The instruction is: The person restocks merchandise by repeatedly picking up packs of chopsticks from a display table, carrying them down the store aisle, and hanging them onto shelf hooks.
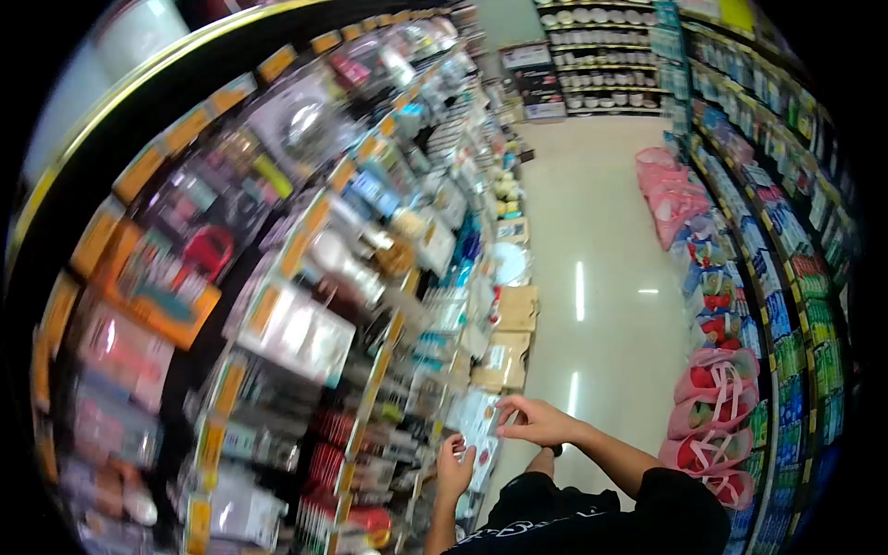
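My left hand (454,472) is low in the head view, beside the packed shelf on the left. Its fingers are loosely curled, with a gap between them and the thumb, and nothing shows in it. My right hand (536,422) is a little higher and to the right, palm side toward the shelf. Its fingers are bent and stand apart from the thumb, holding nothing visible. A white and pale blue printed package (477,421) appears between and behind the hands; whether either hand touches it I cannot tell.
Hanging packaged goods (296,333) fill the left shelf, blurred by motion. Brown cardboard boxes (504,356) stand along its foot. A pale shiny floor (592,213) runs down the aisle. Pink bags (712,398) line the right shelf's foot. Shelves of bowls (610,60) stand at the back.
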The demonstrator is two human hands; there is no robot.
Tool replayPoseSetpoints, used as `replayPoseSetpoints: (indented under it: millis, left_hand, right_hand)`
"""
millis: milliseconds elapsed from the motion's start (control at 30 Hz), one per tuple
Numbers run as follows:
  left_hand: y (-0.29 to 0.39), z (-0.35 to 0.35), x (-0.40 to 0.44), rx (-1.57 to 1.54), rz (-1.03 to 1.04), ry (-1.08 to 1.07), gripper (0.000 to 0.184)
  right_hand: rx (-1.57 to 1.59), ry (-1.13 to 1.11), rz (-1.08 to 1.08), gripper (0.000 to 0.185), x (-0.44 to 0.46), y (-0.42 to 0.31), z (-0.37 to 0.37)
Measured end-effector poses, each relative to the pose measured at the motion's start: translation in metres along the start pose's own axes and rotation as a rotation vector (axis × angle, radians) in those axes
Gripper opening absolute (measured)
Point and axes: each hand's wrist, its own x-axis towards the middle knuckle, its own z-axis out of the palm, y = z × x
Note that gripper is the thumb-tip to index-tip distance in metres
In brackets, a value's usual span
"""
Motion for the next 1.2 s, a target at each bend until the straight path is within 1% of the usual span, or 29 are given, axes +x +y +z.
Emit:
replayPoseSetpoints:
  millis: [100, 133, 233, 333, 433, 533, 567, 600, 667, 700, 767, 800, 833, 900, 933, 1033, 1067, 1100, 1133, 1200]
  left_hand:
    - [0.016, 0.045, 0.094, -0.031, 0.043, -0.098, 0.04]
    - [0.022, 0.065, 0.129, -0.017, 0.09, -0.101, 0.039]
    - [0.056, 0.122, 0.243, -0.034, 0.246, -0.227, 0.038]
    - [0.145, 0.163, 0.338, -0.048, 0.359, -0.314, 0.037]
    - [0.216, 0.203, 0.418, -0.044, 0.535, -0.401, 0.035]
    - [0.258, 0.25, 0.482, -0.092, 0.564, -0.581, 0.037]
    - [0.264, 0.267, 0.504, -0.114, 0.573, -0.644, 0.037]
    - [0.271, 0.28, 0.523, -0.049, 0.551, -0.722, 0.04]
    - [0.257, 0.317, 0.566, 0.119, 0.628, -0.844, 0.044]
    - [0.251, 0.336, 0.586, 0.201, 0.668, -0.899, 0.047]
    - [0.245, 0.368, 0.62, 0.469, 0.637, -0.99, 0.057]
    - [0.228, 0.383, 0.636, 0.616, 0.547, -1.081, 0.06]
    - [0.221, 0.403, 0.658, 0.759, 0.455, -1.162, 0.064]
    - [0.233, 0.42, 0.697, 0.808, 0.314, -1.223, 0.066]
    - [0.237, 0.421, 0.714, 0.833, 0.228, -1.261, 0.067]
    - [0.242, 0.447, 0.786, 0.62, 0.231, -1.029, 0.065]
    - [0.273, 0.448, 0.801, 0.724, 0.231, -0.931, 0.064]
    - [0.312, 0.447, 0.817, 0.827, 0.236, -0.83, 0.062]
    - [0.329, 0.455, 0.838, 0.891, 0.206, -0.814, 0.062]
    - [0.326, 0.483, 0.886, 0.833, 0.106, -0.843, 0.064]
  right_hand:
    - [-0.021, 0.176, 0.13, 0.058, 0.035, 0.031, -0.086]
    - [-0.116, 0.224, 0.225, 0.06, 0.044, 0.036, -0.112]
    - [-0.678, 0.373, 0.301, 0.069, 0.053, 0.079, -0.178]
    - [-0.76, 0.289, 0.402, 0.074, 0.05, 0.089, -0.247]
    - [-0.442, 0.587, 0.462, 0.073, 0.064, 0.075, -0.313]
    - [-0.332, 0.758, 0.55, 0.071, 0.08, 0.082, -0.375]
    - [-0.329, 0.79, 0.553, 0.07, 0.087, 0.095, -0.393]
    - [-0.326, 0.817, 0.555, 0.07, 0.093, 0.108, -0.411]
    - [-0.316, 0.875, 0.564, 0.071, 0.111, 0.133, -0.451]
    - [-0.381, 0.853, 0.573, 0.07, 0.118, 0.151, -0.475]
    - [-0.504, 0.801, 0.592, 0.068, 0.134, 0.195, -0.526]
    - [-0.591, 0.718, 0.619, 0.066, 0.146, 0.204, -0.554]
    - [-0.618, 0.567, 0.71, 0.066, 0.163, 0.204, -0.596]
    - [-0.64, 0.234, 0.892, 0.065, 0.204, 0.202, -0.658]
    - [-0.674, 0.251, 0.842, 0.064, 0.23, 0.204, -0.687]
    - [-0.769, 0.217, 0.712, 0.059, 0.319, 0.178, -0.771]
    - [-0.822, 0.193, 0.68, 0.058, 0.347, 0.168, -0.793]
    - [-0.823, 0.236, 0.553, 0.057, 0.371, 0.17, -0.814]
    - [-0.819, 0.278, 0.424, 0.057, 0.393, 0.173, -0.835]
    - [-0.54, 0.287, 0.335, 0.055, 0.44, 0.175, -0.879]
